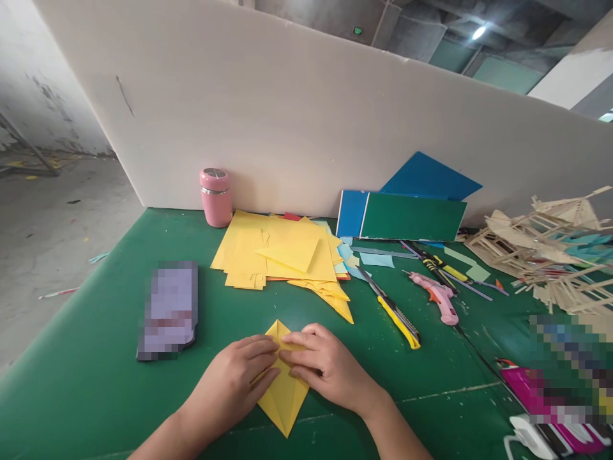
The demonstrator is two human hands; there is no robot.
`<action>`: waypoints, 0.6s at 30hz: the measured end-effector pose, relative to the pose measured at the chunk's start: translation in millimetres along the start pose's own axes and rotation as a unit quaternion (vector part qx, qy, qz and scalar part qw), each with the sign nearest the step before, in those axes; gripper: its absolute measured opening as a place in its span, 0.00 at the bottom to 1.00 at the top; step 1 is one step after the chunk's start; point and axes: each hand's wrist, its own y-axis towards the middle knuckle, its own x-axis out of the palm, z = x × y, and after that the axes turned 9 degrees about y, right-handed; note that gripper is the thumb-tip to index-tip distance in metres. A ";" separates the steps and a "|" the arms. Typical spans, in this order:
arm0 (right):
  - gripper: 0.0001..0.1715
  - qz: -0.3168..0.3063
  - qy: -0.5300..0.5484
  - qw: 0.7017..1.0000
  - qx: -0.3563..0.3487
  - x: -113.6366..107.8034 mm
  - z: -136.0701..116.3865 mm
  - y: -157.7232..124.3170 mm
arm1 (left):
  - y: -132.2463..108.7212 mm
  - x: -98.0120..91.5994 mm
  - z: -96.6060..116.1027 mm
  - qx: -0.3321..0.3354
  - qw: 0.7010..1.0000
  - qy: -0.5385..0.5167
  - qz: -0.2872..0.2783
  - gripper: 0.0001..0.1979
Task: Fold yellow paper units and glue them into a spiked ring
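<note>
A sheet of folded yellow paper (286, 409) lies flat on the green table, kite-shaped, with creases running towards its near point. My left hand (244, 369) is on its left side, fingers together and closed on the edge with the thumb on the paper. From the right, my right hand (325, 367) has bent fingers closed on the other side. Both sets of fingertips nearly meet near the paper's middle and hide part of it. Just beyond are folded yellow pieces (330, 295) and a pile of yellow sheets (239, 246).
A blurred phone-like object (170, 306) lies left, with a pink flask (216, 199) behind. Rightward are a yellow utility knife (400, 322), a pink glue gun (438, 299) with its cord, and wooden stick models (546, 243). Boards (414, 217) lean against the white partition (287, 115).
</note>
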 end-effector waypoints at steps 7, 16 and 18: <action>0.14 0.015 0.020 0.999 -0.025 -0.6 1.8 0.1 | 2.8 -16.2 -13.9 0.061 0.988 -0.007 -0.145 0.15; 0.14 0.015 0.022 0.999 -0.027 -0.3 2.7 -1.1 | 4.3 -23.7 -20.5 0.058 0.972 -0.050 -0.223 0.18; 0.14 0.012 0.021 0.999 -0.026 -0.4 3.1 -1.5 | 3.8 -24.0 -20.3 0.054 0.972 -0.060 -0.222 0.19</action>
